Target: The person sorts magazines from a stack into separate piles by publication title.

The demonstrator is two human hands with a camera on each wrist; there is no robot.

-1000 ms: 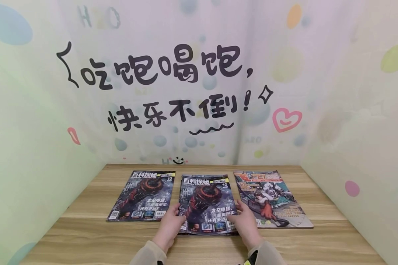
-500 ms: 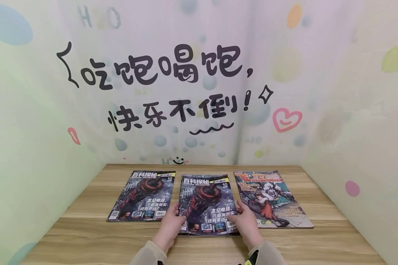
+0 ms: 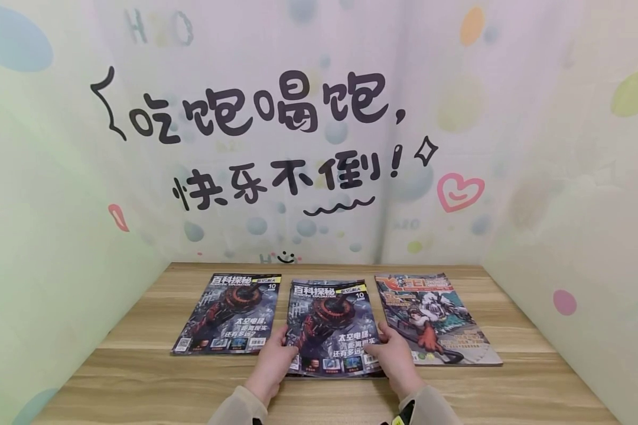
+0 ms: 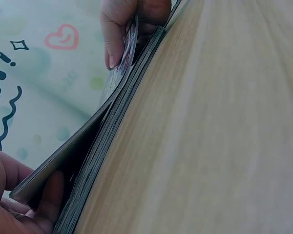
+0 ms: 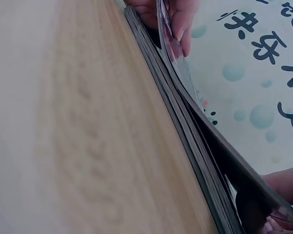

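Note:
A dark-covered magazine (image 3: pixel 332 321) with a red ring-shaped machine on its front lies at the middle of the table, on top of a stack of magazines (image 4: pixel 105 139). My left hand (image 3: pixel 272 361) grips its left edge, thumb above and fingers underneath. At the opposite edge my right hand (image 3: pixel 399 358) holds it the same way. Both wrist views show its sides raised off the stack, its middle sagging onto the pile. In the right wrist view, fingers (image 5: pixel 283 187) reach into the gap under the raised side. The stack's lower covers are mostly hidden.
Left of the stack lies a magazine with the same cover (image 3: pixel 220 319). To the right is a magazine with an orange title (image 3: pixel 436 321). The wooden table (image 3: pixel 138 383) meets patterned cloth walls (image 3: pixel 308 47) at the back and sides.

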